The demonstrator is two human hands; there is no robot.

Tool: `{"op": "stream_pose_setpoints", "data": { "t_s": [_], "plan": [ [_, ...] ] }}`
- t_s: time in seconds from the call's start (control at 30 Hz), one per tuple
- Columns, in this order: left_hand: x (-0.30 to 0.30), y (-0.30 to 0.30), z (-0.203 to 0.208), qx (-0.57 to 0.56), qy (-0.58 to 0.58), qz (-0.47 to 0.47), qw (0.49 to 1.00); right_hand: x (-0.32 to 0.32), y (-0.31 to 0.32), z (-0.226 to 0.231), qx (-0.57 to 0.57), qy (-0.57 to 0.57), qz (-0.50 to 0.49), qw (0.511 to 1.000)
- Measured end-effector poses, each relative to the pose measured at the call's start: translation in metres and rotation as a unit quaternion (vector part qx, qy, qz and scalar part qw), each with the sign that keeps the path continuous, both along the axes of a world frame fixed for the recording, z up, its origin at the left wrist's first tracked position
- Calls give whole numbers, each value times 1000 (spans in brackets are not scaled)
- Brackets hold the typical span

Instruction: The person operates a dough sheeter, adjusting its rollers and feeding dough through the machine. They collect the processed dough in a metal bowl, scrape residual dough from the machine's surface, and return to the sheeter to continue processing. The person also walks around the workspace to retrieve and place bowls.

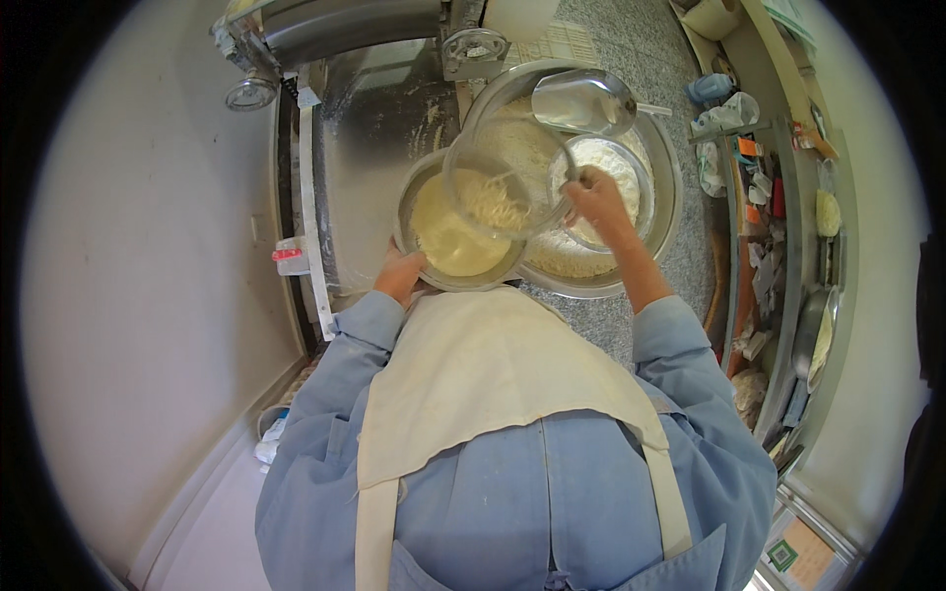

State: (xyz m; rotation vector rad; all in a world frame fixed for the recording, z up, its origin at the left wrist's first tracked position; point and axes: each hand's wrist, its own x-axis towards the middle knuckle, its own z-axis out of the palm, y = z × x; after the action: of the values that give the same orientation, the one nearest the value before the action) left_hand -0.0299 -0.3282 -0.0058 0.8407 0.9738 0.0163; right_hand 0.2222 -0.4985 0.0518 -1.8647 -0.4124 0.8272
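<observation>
My left hand [399,274] grips the near left rim of a round metal bowl [465,284]. Pale yellow powder [448,231] with a smooth surface fills much of it. In my right hand [599,202] is the edge of a round, see-through sieve [512,163], fingers closed on its rim. The sieve overlaps the bowl's right part and a wide metal basin [670,212]. Pale, strand-like clumps [498,205] show within the sieve's outline; blur hides whether they lie in it or below. Yellowish crumbly flour [572,258] lies in the basin.
Inside the basin stand a smaller bowl [645,187] of white flour and a metal scoop [581,101]. A steel machine with a roller [345,30] and a flour-dusted metal surface [370,148] lies beyond on the left. Cluttered shelves [774,246] line the right side.
</observation>
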Motion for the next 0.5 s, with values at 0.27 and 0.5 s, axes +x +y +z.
{"op": "stream_pose_setpoints", "data": {
  "t_s": [0.27, 0.5],
  "plan": [
    [-26, 12, -10, 20, 31, 61, 997, 50, 17, 34, 33, -145, -66, 987],
    [-38, 13, -14, 19, 4, 114, 993, 43, 38, -17, -55, -522, 88, 847]
  ]
}}
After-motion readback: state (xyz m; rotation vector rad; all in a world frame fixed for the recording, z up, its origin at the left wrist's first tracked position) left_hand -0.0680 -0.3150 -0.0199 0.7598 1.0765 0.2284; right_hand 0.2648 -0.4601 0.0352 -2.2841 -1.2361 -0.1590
